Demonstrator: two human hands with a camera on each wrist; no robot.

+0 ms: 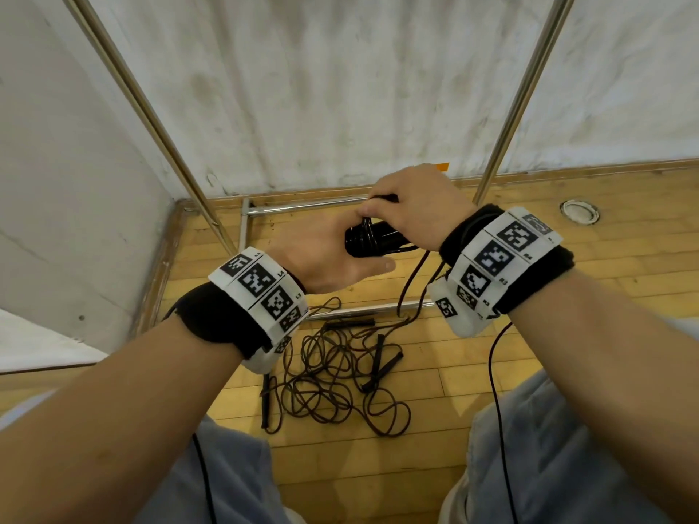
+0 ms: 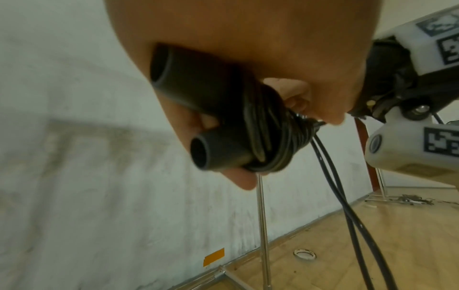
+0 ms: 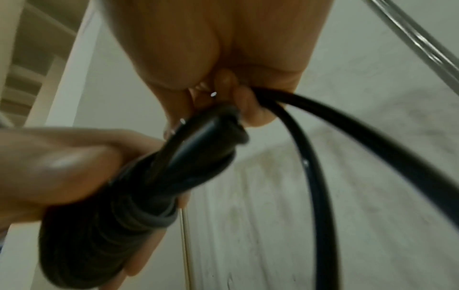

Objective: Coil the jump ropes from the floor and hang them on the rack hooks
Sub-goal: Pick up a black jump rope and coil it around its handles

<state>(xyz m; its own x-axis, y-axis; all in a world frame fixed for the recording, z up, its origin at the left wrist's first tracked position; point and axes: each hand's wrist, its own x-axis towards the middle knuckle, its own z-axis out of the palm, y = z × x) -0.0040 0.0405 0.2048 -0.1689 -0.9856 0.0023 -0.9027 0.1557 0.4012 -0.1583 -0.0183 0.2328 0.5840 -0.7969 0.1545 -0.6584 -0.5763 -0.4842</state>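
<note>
So the left hand point(image 1: 325, 255) has its grip clenched round two black handles point(image 1: 372, 242) held side by side, thumb underneath, with the black rope point(image 2: 268, 133) already wound round them in several tight turns. In the left wrist view you can see both handle ends are hollow tubes poking out past the fingers, and two strands of the rope drop away from the bundle toward the floor point(image 1: 567, 281).

Right next to it, touching the same bundle, the right hand point(image 1: 416, 206) comes over the top. Its grip is pinching the rope just above the handles, and the right wrist view shows the strand curving out of the fingers point(image 3: 244, 100) in a big loop and going down.

Below the hands, on the wooden floor between the person's knees, there's a loose tangled pile point(image 1: 340, 372) of more black rope with several thin handles mixed in. Can't tell how many ropes are in there.

Behind all that is the rack point(image 1: 518, 104): two shiny metal uprights, one leaning in from the left and one on the right, with base bars flat on the floor by the white wall point(image 1: 340, 88). Hooks aren't in view. Farther right, a round metal fitting point(image 1: 579, 210) is set in the floor, and a strip of orange tape point(image 2: 213, 257) is stuck low on the wall.
</note>
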